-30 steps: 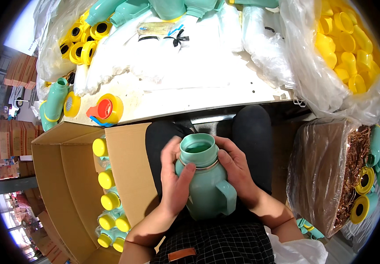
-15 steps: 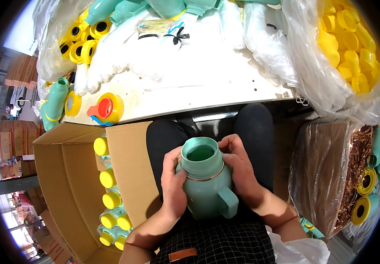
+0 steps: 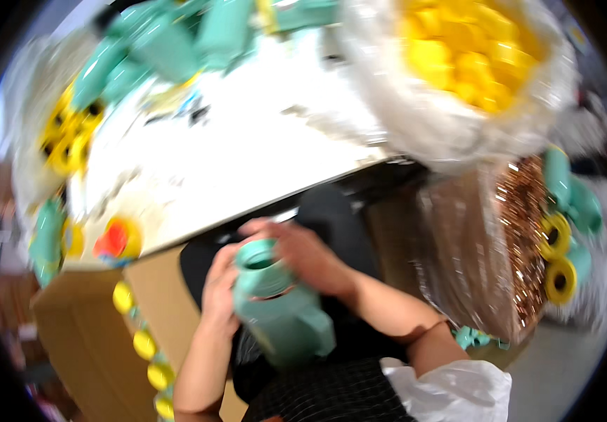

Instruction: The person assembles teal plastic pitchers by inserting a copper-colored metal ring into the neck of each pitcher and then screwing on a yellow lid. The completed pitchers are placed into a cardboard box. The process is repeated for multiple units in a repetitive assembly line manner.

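Note:
A mint-green jug [image 3: 282, 320] with a side handle, a wide open neck and a thin copper-coloured ring below it stands tilted over my lap. My left hand [image 3: 220, 285] is closed round its left side near the neck. My right hand [image 3: 307, 257] lies against the right and far side of the neck, its fingers reaching behind the rim. Motion smears those fingers, so their grip is unclear. The jug's mouth is uncovered, with a dark green inside.
Ahead is a white worktable [image 3: 226, 176] with green bottles [image 3: 156, 46] and a yellow-and-red lid [image 3: 117, 239]. A bag of yellow parts [image 3: 468, 56] stands far right. Left is a carton [image 3: 89, 337] with yellow-capped bottles; right, a plastic-lined box [image 3: 468, 246] beside copper-coloured shreds [image 3: 521, 239].
The view has swung right and blurred. My right hand has moved from the jug's right side up to its neck, fingers reaching across behind it. My left hand stays on the jug.

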`<state>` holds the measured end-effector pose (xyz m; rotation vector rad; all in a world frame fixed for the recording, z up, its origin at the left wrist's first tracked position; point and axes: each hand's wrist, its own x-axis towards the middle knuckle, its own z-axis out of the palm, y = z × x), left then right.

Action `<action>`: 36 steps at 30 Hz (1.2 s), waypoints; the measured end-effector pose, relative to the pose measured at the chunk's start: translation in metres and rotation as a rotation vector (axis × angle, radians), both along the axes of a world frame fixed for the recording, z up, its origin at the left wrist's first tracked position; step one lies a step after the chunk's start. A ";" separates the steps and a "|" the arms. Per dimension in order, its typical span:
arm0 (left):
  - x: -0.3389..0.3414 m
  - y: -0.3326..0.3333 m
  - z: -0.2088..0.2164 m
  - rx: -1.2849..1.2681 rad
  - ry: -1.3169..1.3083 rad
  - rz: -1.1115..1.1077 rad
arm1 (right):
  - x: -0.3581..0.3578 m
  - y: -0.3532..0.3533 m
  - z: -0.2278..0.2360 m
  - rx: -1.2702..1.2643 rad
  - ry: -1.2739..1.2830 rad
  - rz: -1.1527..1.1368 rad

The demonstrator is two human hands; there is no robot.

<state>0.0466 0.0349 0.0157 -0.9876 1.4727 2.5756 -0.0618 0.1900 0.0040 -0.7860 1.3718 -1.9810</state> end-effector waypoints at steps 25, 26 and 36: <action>0.053 0.066 -0.048 0.120 -0.056 0.213 | -0.303 0.147 0.038 0.999 0.852 -1.535; 0.050 0.065 -0.042 0.074 -0.043 0.293 | -0.277 0.140 0.043 0.796 0.953 -1.527; 0.048 -0.016 -0.029 -0.473 0.250 0.453 | 0.072 0.087 -0.006 0.305 -0.480 0.327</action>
